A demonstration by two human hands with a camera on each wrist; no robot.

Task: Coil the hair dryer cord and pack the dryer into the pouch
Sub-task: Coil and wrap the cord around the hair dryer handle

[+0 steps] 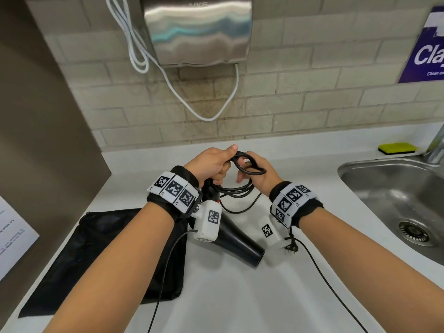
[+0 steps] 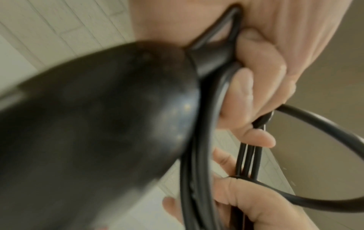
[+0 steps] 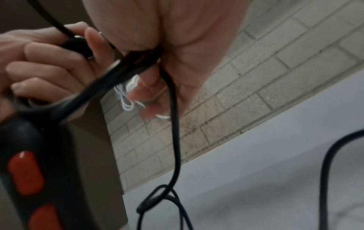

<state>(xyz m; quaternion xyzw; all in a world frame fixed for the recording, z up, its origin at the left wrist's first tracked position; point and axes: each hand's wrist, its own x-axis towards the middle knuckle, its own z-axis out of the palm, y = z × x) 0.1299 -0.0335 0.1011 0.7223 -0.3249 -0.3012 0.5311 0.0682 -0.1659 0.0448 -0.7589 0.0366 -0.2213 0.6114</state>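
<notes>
1. the left hand (image 1: 211,164) is curled round the dryer (image 1: 230,239) handle and several loops of the black cord (image 1: 236,189), thumb on top – the left wrist view shows its fingers (image 2: 246,87) pressing the strands against the handle.
2. the right hand (image 1: 257,173) grips one loop of cord just beside the left hand; its fingers are closed round the strand, and the two hands nearly touch.
3. the dryer hangs from the left hand above the counter (image 1: 240,296), nozzle pointing down and towards the person; two red switches (image 3: 25,172) show on the handle in the right wrist view.
4. gathered loops droop below the hands, and a loose length trails over the counter to the plug (image 1: 292,247), which lies under the right wrist.
5. the pouch (image 1: 101,251) – black, flat – lies on the counter to the left, under the left forearm.
6. a sink (image 1: 374,179) sits to the right, with a yellow sponge (image 1: 397,148) behind it; a metal hand dryer (image 1: 199,32) with white cables is on the tiled wall.
</notes>
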